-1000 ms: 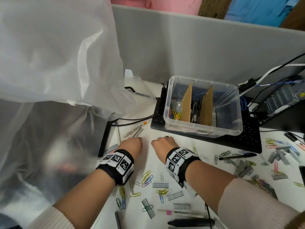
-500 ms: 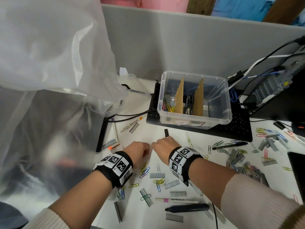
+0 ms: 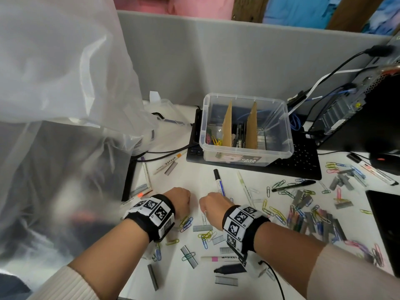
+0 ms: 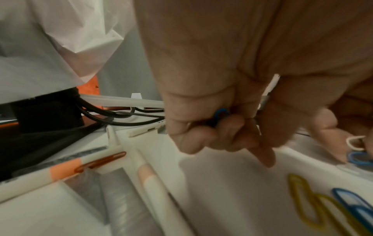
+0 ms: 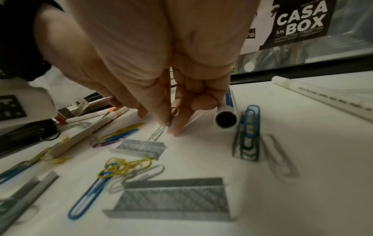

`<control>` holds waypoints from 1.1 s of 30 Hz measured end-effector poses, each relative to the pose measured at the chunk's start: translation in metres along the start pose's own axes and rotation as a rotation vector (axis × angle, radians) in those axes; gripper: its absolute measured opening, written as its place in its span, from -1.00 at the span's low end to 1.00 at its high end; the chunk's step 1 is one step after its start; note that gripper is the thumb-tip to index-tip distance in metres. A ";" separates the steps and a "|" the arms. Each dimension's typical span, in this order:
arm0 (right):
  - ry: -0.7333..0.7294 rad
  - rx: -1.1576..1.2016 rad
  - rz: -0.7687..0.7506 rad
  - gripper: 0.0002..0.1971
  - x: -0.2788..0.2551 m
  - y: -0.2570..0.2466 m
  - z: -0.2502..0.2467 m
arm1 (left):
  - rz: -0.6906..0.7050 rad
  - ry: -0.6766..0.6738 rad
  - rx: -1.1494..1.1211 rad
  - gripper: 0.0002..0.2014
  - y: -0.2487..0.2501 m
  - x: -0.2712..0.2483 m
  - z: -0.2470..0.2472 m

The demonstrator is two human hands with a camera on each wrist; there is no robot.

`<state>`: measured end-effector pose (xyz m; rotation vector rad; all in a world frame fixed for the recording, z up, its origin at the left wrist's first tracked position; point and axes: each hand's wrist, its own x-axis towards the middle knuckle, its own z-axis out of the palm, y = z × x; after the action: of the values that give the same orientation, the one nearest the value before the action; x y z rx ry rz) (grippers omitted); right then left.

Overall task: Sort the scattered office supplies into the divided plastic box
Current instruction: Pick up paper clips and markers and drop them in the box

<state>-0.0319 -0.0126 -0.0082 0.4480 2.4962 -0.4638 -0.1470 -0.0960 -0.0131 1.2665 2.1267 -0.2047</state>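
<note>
Both hands are low on the white desk (image 3: 194, 176), near side of the divided plastic box (image 3: 246, 126), which sits on a dark keyboard (image 3: 303, 163).

Left hand (image 3: 178, 201): fingers curled in; a blue paper clip (image 4: 221, 113) peeks from the fold, so it is gripped, along with what may be other small pieces, though the blur makes this hard to confirm.

Right hand (image 3: 213, 205): fingertips (image 5: 177, 127) pinch a paper clip (image 5: 174, 111) against the desk; a silver clip (image 5: 155, 135) lies touching them, next to a staple strip (image 5: 141, 147).

Change over the last second: both hands have drawn back from the box toward the body, into the thick of the scatter. A blue-barrelled marker (image 3: 218, 180), hidden under the right hand a second ago, now lies exposed just beyond the knuckles.

Reading: gathering phase, not delivery. Clips are being collected into both hands for the left compartment, where coloured clips (image 3: 214, 140) already lie. Middle compartment holds pens (image 3: 239, 135), right one staples (image 3: 263, 139).

Much remains: clips and staple strips (image 3: 311, 217) lie heaped at right, and more markers (image 3: 223, 258) nearer the body. Task is well short of done.
</note>
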 end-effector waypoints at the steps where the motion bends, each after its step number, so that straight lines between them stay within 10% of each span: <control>1: 0.002 0.004 -0.005 -0.76 -0.001 -0.002 0.001 | -0.012 -0.018 0.022 -0.75 0.001 -0.001 0.001; 33: -0.021 -0.021 0.032 -0.73 0.002 -0.020 -0.002 | -0.070 0.002 0.066 -0.78 0.014 0.008 0.007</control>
<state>-0.0428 -0.0285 -0.0032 0.4722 2.4678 -0.4266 -0.1348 -0.0856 -0.0203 1.2310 2.1842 -0.3062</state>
